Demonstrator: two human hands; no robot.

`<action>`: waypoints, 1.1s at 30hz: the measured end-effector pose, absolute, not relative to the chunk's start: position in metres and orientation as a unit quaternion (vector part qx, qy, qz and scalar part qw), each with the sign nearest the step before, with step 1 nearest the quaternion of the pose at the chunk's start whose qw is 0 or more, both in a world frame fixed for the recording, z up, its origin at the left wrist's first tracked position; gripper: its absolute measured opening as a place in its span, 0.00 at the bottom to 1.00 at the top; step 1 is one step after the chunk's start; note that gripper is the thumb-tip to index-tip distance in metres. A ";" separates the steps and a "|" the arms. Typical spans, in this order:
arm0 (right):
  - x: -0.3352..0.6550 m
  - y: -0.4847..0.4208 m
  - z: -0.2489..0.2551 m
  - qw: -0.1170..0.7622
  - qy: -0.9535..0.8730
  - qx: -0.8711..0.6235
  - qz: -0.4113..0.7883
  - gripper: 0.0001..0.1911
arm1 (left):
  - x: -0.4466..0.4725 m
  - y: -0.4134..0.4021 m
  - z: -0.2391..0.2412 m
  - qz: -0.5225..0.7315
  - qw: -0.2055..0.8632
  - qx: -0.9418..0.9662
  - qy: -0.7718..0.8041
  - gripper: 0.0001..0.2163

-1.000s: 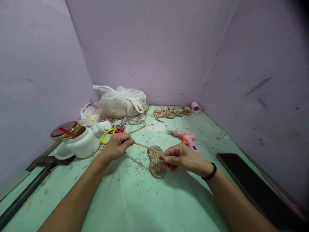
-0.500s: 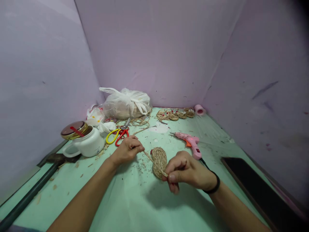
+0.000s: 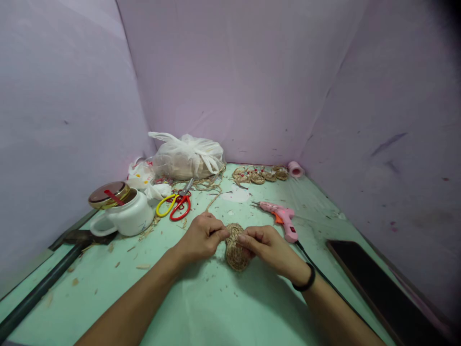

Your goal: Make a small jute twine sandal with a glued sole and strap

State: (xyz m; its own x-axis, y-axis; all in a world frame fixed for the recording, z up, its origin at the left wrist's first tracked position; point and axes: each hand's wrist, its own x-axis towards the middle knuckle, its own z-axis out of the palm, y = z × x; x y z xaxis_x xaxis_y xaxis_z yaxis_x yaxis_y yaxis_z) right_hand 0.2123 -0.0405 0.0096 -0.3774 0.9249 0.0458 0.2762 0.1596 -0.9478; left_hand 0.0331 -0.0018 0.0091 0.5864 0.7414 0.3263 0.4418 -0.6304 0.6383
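Observation:
A coiled piece of jute twine [image 3: 236, 257], shaped like a small shoe sole, is between my hands above the green table. My right hand [image 3: 268, 247] grips its right edge, thumb on top and fingers partly hidden. My left hand [image 3: 207, 235] is closed in a pinch at the coil's upper left, on the loose jute twine [image 3: 213, 202] that trails back toward the bag. To the right of the coil lies a pink glue gun [image 3: 283, 215] with an orange trigger. Scissors [image 3: 176, 204] with yellow and red handles rest beyond my left hand.
A white plastic bag [image 3: 189, 156] stands at the back, with several finished jute pieces [image 3: 257, 175] and a pink roll [image 3: 296, 169] to its right. At left are a white mug [image 3: 131, 214] with a gold lid and a hammer [image 3: 46, 278]. A phone [image 3: 374, 283] lies at right.
My left hand has moved right, close to the coil. My right hand has shifted up along the coil's edge, and the twine between the hands is shorter.

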 end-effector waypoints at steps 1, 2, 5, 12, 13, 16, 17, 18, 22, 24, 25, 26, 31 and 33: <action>0.211 -0.042 0.010 0.353 -0.666 -0.439 0.488 0.21 | 0.034 -0.002 0.008 0.294 0.268 0.852 0.340 0.15; 0.210 -0.044 0.011 0.365 -0.650 -0.429 0.510 0.21 | 0.034 -0.002 0.007 0.295 0.285 0.851 0.329 0.16; 0.208 -0.046 0.010 0.384 -0.603 -0.386 0.583 0.22 | 0.033 -0.001 0.006 0.303 0.329 0.844 0.295 0.18; 0.223 -0.032 0.002 0.435 -0.561 -0.443 0.547 0.22 | 0.022 0.008 0.010 0.293 0.380 0.800 0.360 0.10; 0.224 -0.031 0.001 0.438 -0.561 -0.442 0.546 0.22 | 0.020 0.009 0.011 0.303 0.385 0.787 0.375 0.09; 0.226 -0.030 0.000 0.455 -0.573 -0.442 0.519 0.20 | 0.018 0.009 0.012 0.320 0.421 0.755 0.387 0.08; 0.225 -0.030 -0.001 0.462 -0.580 -0.447 0.501 0.19 | 0.018 0.009 0.012 0.316 0.445 0.749 0.375 0.08; 0.224 -0.030 -0.002 0.467 -0.586 -0.454 0.482 0.19 | 0.018 0.007 0.013 0.308 0.473 0.745 0.355 0.08; 0.221 -0.029 -0.004 0.463 -0.600 -0.475 0.447 0.19 | 0.017 0.001 0.018 0.280 0.542 0.749 0.258 0.09; 0.224 -0.028 -0.003 0.450 -0.600 -0.483 0.452 0.18 | 0.015 0.001 0.021 0.276 0.538 0.749 0.271 0.09; 0.226 -0.027 -0.001 0.434 -0.603 -0.492 0.455 0.17 | 0.013 0.003 0.022 0.275 0.529 0.746 0.297 0.08; 0.230 -0.026 0.001 0.415 -0.609 -0.501 0.453 0.17 | 0.011 0.005 0.023 0.279 0.513 0.741 0.332 0.08; 0.251 -0.020 0.011 0.344 -0.695 -0.519 0.359 0.17 | -0.002 0.020 0.024 0.328 0.457 0.682 0.468 0.08; 0.256 -0.018 0.010 0.332 -0.728 -0.513 0.313 0.14 | -0.003 0.024 0.021 0.323 0.454 0.661 0.502 0.07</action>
State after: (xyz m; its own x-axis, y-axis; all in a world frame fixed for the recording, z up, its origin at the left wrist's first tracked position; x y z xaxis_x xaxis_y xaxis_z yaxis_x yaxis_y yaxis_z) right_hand 0.2562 -0.0183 0.0103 -0.2548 0.9533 0.1621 0.5387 0.2792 -0.7949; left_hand -0.0034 0.0240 0.0209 0.2882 0.9571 -0.0286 0.3701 -0.0838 0.9252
